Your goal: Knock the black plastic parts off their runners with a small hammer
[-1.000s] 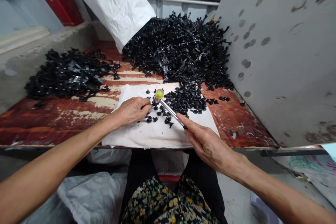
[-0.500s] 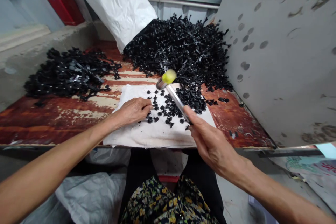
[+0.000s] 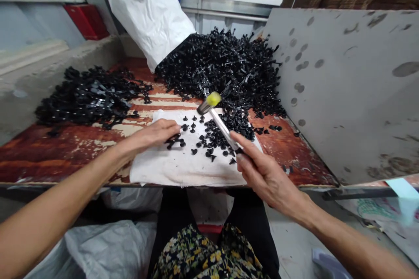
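My right hand (image 3: pixel 266 174) grips a small mallet (image 3: pixel 222 126) by its handle. The mallet has a yellow face, a dark opposite end and a silvery shaft, and it is raised over the white cloth (image 3: pixel 183 170). My left hand (image 3: pixel 159 133) is closed at the cloth's left side, with a black plastic piece (image 3: pixel 175 141) under its fingertips; the fingers partly hide this piece. Small black round-headed plastic parts (image 3: pixel 212 141) lie scattered across the cloth, crowding together toward its right side.
Behind the cloth rises a large heap of black plastic pieces (image 3: pixel 225 65), beside a white sack (image 3: pixel 150 13). A smaller pile (image 3: pixel 88 96) lies on the left of the worn red-brown tabletop (image 3: pixel 19 152). A grey panel (image 3: pixel 353 96) borders the right side.
My left hand has moved left, away from the loose parts, and the black piece at its fingers now shows more. The mallet stays raised in my right hand. The camera view has shifted slightly.
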Action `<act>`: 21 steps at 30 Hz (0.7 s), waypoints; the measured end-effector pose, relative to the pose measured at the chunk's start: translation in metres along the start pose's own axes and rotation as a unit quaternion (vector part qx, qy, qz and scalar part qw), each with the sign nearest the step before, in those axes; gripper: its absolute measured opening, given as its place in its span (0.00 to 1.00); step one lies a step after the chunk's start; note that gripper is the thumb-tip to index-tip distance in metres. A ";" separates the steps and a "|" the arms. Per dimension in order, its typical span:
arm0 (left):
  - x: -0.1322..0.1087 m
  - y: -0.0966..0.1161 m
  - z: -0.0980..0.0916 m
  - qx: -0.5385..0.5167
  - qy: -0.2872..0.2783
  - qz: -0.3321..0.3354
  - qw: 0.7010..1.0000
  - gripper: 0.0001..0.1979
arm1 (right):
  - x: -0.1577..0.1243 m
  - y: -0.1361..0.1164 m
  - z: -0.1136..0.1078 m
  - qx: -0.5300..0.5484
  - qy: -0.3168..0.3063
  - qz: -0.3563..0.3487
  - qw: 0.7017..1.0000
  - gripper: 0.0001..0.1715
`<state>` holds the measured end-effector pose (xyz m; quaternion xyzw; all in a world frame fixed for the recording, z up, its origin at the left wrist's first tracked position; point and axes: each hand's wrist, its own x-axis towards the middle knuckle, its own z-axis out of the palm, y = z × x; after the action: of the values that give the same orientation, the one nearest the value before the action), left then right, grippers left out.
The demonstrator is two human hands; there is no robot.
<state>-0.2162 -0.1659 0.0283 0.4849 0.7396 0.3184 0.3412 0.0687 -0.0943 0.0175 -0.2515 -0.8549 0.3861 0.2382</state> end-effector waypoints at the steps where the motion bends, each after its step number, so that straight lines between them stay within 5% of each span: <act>1: -0.001 -0.001 -0.007 -0.057 0.012 -0.029 0.998 0.15 | 0.000 0.000 0.000 0.044 0.028 0.021 0.998 0.30; 6: 0.003 -0.003 -0.022 -0.240 0.054 -0.113 0.963 0.17 | -0.003 0.010 0.009 0.191 0.065 0.098 0.975 0.34; 10: 0.015 -0.004 -0.017 -0.281 0.089 -0.123 0.948 0.17 | -0.004 0.021 0.011 0.273 0.032 0.141 0.951 0.23; 15: 0.023 0.003 -0.010 -0.233 -0.041 -0.054 0.970 0.17 | -0.006 0.025 0.009 0.313 -0.021 0.153 0.937 0.19; 21: 0.029 -0.001 -0.006 -0.155 -0.045 -0.039 0.986 0.20 | -0.001 0.023 0.006 0.362 -0.030 0.187 0.913 0.27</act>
<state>-0.2305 -0.1396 0.0252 0.4107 0.6837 0.3932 0.4574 0.0718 -0.0850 -0.0038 -0.2918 -0.6008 0.7137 0.2109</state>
